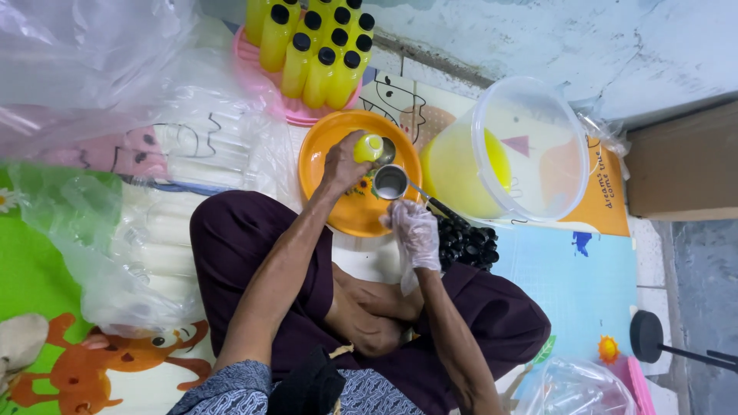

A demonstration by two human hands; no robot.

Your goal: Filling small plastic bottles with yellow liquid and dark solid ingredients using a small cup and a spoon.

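— How is the small bottle held, and by which hand?

— The small yellow bottle [368, 147] is gripped by the bare left hand [344, 163], the fingers closed round its body. It is kept over the orange plate [323, 142], near that plate's far edge, probably so that spills are caught there.

— And the other hand?

— The right hand [415, 230], covered by a thin clear glove, is closed on the dark handle of a metal ladle [390, 182]. The ladle's cup is held just beside the bottle's mouth, over the middle of the plate. Whether a funnel sits in the mouth cannot be told.

— What is placed around them?

— A clear bucket [530, 150] of yellow liquid is set just beyond the plate's right edge, within reach of the ladle. A heap of black caps [465, 242] is piled on the floor mat [584, 269] beside the right wrist. Filled yellow bottles with black caps [319, 46] are stood together in a pink basket [257, 65] past the plate's far edge. Empty clear bottles in a plastic bag [154, 207] are laid along the mat's left side, near the left knee.
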